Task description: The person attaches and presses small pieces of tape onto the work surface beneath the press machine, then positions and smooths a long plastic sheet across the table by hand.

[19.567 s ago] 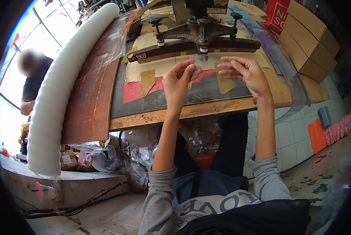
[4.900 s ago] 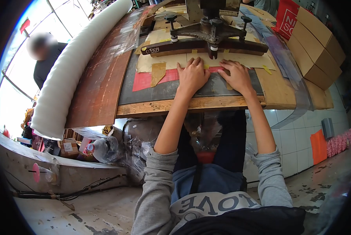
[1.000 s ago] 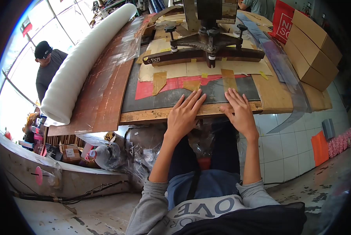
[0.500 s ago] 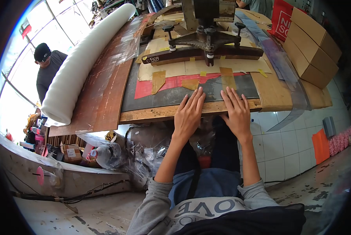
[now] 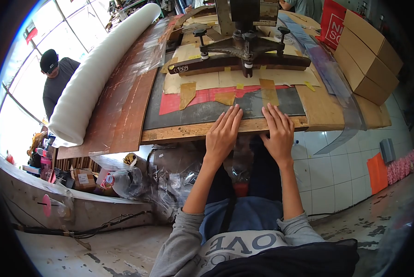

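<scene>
My left hand (image 5: 223, 134) lies flat over the wooden front edge (image 5: 179, 134) of the work table, fingertips on the dark mat (image 5: 188, 116). To its right, my right hand (image 5: 279, 134) rests the same way, fingers stretched out and thumb toward the edge. Neither hand holds anything. Just beyond the fingertips are a red sheet (image 5: 170, 103) and strips of brown tape (image 5: 187, 95) on a pale board (image 5: 207, 81). Over the board stands a dark metal press head (image 5: 244, 53) with a long bar and black knobs.
A white foam roll (image 5: 96, 78) lies along the left side on a reddish-brown board (image 5: 119, 111). Cardboard boxes (image 5: 366, 60) and clear plastic sheeting (image 5: 350, 113) are at the right. A person in a dark cap (image 5: 54, 78) is beyond the roll. Plastic bags (image 5: 170, 180) sit below the table.
Both hands stay flat at the table edge, with only a very slight shift of the fingers. The person at the left has moved their head a little. The press head looks unmoved.
</scene>
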The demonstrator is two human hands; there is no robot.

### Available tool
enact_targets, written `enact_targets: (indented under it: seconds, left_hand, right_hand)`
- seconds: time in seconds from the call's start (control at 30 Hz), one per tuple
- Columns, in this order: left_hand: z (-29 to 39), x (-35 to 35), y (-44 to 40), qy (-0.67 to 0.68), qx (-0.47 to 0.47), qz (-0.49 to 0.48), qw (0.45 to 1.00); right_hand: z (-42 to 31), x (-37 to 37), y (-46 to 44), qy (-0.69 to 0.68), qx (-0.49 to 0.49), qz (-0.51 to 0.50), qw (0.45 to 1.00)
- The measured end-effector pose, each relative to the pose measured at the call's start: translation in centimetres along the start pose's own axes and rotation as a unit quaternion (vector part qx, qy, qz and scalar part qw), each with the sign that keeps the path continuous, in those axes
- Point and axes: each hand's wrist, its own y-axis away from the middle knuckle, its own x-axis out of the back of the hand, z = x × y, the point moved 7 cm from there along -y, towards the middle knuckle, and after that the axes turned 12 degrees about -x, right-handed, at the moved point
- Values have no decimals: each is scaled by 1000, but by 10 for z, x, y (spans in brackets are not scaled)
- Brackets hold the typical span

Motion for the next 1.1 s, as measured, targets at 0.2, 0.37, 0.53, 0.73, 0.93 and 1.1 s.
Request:
enact_targets:
  seconds: [0.2, 0.37, 0.53, 0.73, 0.93, 1.1]
  left_hand:
    - [1, 0, 1, -6, 16, 33, 999]
    - [1, -1, 2, -16, 14, 39, 999]
    - [2, -1, 5, -19, 20, 29, 999]
    - [2, 0, 2, -15, 26, 47, 998]
    - [1, 0, 3, -11, 31, 55, 998]
    - [2, 2, 3, -14, 30, 43, 999]
  right_hand:
    - [2, -2, 9, 0, 5, 78, 997]
    - [4, -6, 11, -3, 3, 90, 996]
    - [3, -3, 10, -2, 6, 70, 997]
    - [4, -4, 11, 0, 5, 75, 997]
    - [4, -4, 11, 0, 7, 73, 997]
    - [5, -5, 12, 4, 9, 76, 997]
